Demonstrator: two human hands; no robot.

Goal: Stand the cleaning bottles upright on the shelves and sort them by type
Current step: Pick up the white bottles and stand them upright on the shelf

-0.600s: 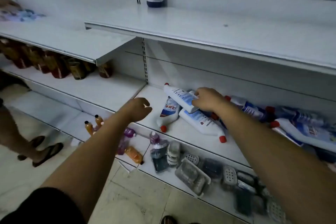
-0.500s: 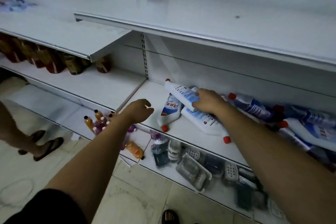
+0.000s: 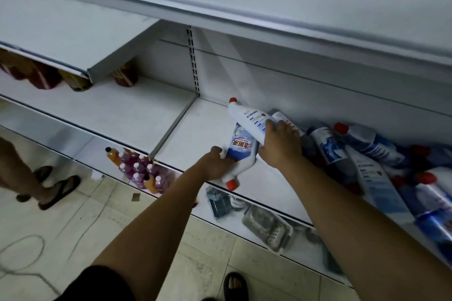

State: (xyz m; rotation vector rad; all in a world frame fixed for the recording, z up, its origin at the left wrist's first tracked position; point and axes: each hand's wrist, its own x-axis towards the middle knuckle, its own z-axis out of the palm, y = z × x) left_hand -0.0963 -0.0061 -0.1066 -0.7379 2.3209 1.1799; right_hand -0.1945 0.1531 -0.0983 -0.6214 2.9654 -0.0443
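Observation:
White cleaning bottles with red caps lie tumbled on the middle shelf (image 3: pixel 195 134). My right hand (image 3: pixel 278 144) grips one white bottle (image 3: pixel 249 120), its red cap pointing up and left, tilted off the shelf. My left hand (image 3: pixel 215 164) closes around the neck of a second white bottle with a blue label (image 3: pixel 241 151), which lies with its red cap toward the shelf's front edge. A heap of further blue-and-white bottles (image 3: pixel 367 154) lies flat to the right, partly behind my right arm.
An upper shelf (image 3: pixel 244 7) overhangs the work area. Dark red jars (image 3: pixel 44 78) stand on the left shelf. Small purple and orange bottles (image 3: pixel 139 168) and packaged items (image 3: pixel 266 230) sit on the bottom shelf. A person's sandalled feet (image 3: pixel 56 188) stand on the tiled floor at left.
My left hand moved right from mid-air onto the blue-labelled bottle and closed on its neck. My right hand keeps its bottle. The camera dipped lower and closer; the upright bottle above left the view.

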